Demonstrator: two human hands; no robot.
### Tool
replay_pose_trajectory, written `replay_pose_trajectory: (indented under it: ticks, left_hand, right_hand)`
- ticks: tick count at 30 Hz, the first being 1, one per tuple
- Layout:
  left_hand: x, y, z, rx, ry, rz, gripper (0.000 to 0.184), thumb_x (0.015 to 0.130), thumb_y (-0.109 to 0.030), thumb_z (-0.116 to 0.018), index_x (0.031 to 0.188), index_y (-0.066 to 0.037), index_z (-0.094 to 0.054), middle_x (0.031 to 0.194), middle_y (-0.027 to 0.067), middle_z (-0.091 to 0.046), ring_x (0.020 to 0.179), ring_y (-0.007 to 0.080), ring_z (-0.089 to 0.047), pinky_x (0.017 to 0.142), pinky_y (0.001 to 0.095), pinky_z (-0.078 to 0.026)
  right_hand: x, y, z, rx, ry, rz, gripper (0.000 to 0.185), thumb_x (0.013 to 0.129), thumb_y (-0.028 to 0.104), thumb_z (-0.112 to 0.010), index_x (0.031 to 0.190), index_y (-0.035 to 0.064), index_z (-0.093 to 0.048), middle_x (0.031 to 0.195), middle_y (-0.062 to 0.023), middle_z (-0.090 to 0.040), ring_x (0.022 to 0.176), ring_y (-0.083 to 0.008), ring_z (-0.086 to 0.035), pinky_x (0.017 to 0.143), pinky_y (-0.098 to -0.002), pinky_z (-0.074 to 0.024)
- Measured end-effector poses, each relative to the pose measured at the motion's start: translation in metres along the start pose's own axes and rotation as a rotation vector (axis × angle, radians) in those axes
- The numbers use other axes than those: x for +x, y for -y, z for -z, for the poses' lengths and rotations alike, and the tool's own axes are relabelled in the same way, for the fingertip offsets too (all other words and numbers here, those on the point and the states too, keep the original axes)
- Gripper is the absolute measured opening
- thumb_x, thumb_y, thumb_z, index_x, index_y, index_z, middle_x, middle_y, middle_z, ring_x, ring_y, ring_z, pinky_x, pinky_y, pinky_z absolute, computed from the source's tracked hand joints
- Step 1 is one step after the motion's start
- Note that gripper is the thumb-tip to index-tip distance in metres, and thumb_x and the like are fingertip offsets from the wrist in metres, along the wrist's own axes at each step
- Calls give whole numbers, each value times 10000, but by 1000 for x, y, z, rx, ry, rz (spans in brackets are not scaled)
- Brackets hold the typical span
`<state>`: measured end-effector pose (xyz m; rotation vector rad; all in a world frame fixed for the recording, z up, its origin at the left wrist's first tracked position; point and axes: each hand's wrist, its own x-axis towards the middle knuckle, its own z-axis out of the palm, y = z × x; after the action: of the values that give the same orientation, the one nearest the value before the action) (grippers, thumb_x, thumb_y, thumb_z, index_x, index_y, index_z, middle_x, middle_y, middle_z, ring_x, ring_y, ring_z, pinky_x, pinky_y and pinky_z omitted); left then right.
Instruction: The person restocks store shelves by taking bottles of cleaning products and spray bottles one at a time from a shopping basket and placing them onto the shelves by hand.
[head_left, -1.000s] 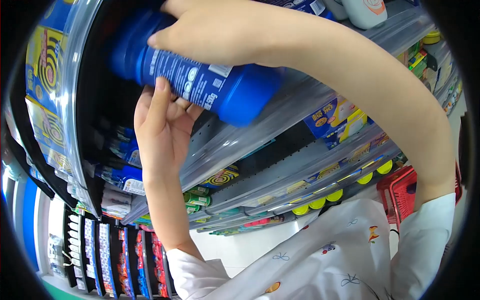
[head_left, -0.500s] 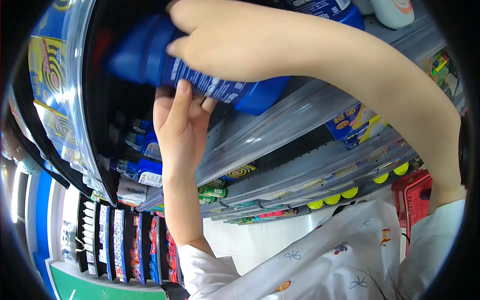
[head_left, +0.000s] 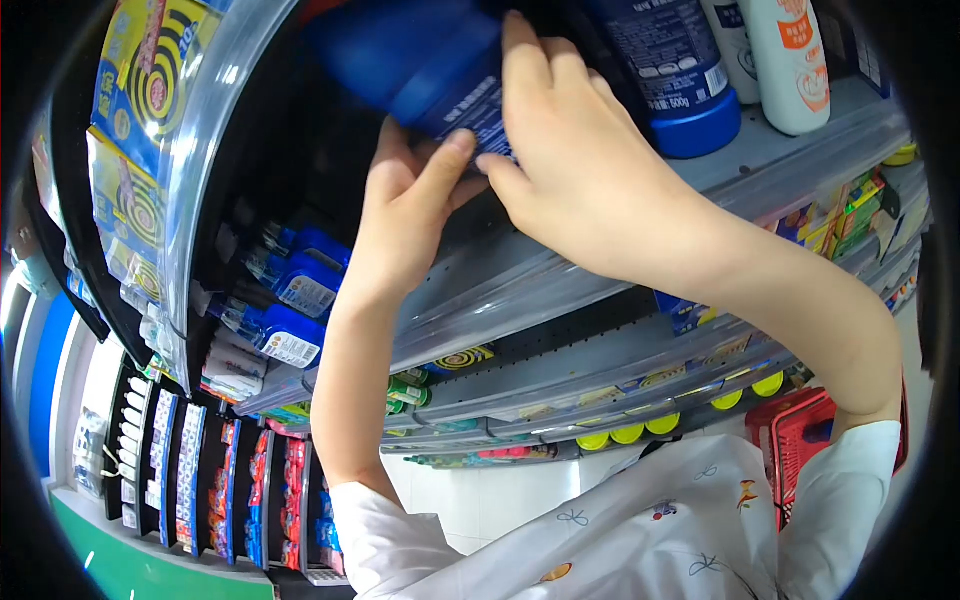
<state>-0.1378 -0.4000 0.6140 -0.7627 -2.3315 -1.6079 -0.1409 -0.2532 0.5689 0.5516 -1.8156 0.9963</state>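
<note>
A large blue plastic bottle (head_left: 425, 60) with white print lies tilted between my two hands at the top shelf, its upper part smeared by motion. My left hand (head_left: 415, 200) grips it from below, thumb against the printed label. Over the lower end, my right hand (head_left: 560, 130) is closed around it, fingers across the label; the base is hidden behind that hand. To the right stands a similar blue bottle (head_left: 690, 125) marked 500g, apart from my right hand. White bottles (head_left: 795, 70) with orange labels stand beyond it.
Clear plastic shelf edging (head_left: 600, 275) runs below my hands. Blue bottles with white labels (head_left: 292, 335) sit at left, near mosquito-coil boxes (head_left: 155, 90). A red shopping basket (head_left: 775, 435) hangs by my right arm. Lower shelves hold yellow-lidded goods (head_left: 663, 423).
The held bottle's base has gone from sight behind my right hand, which has shifted right and down in view. The standing blue bottle and white bottles show more fully.
</note>
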Motion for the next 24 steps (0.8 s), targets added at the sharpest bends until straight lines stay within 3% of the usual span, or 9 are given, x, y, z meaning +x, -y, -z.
replay_pose_trajectory:
  ticks: [8,12,13,17,18,20,24]
  left_hand:
    - [3,2,-1,76,2,-63,490,938,-176,-561,1318,21,-322,1207,137,-541,1091,196,-562,924,355,-493]
    - [3,8,2,36,-12,-74,477,939,-143,-555,1328,5,-322,1171,122,-567,1034,161,-576,871,290,-490]
    - [2,10,3,4,-25,-61,467,938,-123,-552,1327,0,-326,1143,110,-584,975,129,-582,817,258,-484]
    - [-7,15,22,168,-89,-116,496,948,-179,-532,1363,-10,-318,1089,51,-589,858,72,-559,728,214,-457]
    - [-10,5,2,142,-229,-88,479,952,-196,-529,1354,-16,-339,1067,37,-590,820,62,-546,706,194,-441]
    - [-11,11,34,216,-86,-65,462,953,-199,-534,1340,-17,-358,1050,25,-590,805,51,-539,694,186,-437]
    - [-13,8,11,145,-220,-84,426,951,-211,-546,1299,-14,-398,1016,14,-592,766,29,-527,664,177,-430]
  right_hand:
    - [1,3,-14,-110,-82,-42,853,684,82,-746,1325,-175,-245,1106,-316,-470,1020,-444,-550,796,-491,-523]
    - [5,11,-21,-225,-97,-111,910,641,118,-790,1323,-182,-267,1138,-307,-472,1042,-412,-549,808,-510,-517]
    - [6,6,-13,-91,32,-86,893,659,153,-785,1315,-187,-284,1148,-306,-471,1042,-403,-550,800,-506,-521]
    - [1,9,-23,9,1,-79,872,694,199,-767,1312,-194,-293,1150,-306,-473,1037,-399,-552,768,-485,-537]
    - [2,9,-25,11,7,-78,874,695,198,-765,1313,-196,-289,1147,-306,-474,1036,-398,-553,766,-486,-537]
    - [4,9,-27,34,27,-67,864,696,190,-760,1307,-202,-290,1144,-309,-478,1034,-397,-556,764,-480,-540]
    - [7,6,-16,115,96,-73,813,701,167,-747,1282,-208,-319,1147,-316,-487,1022,-398,-566,767,-453,-550]
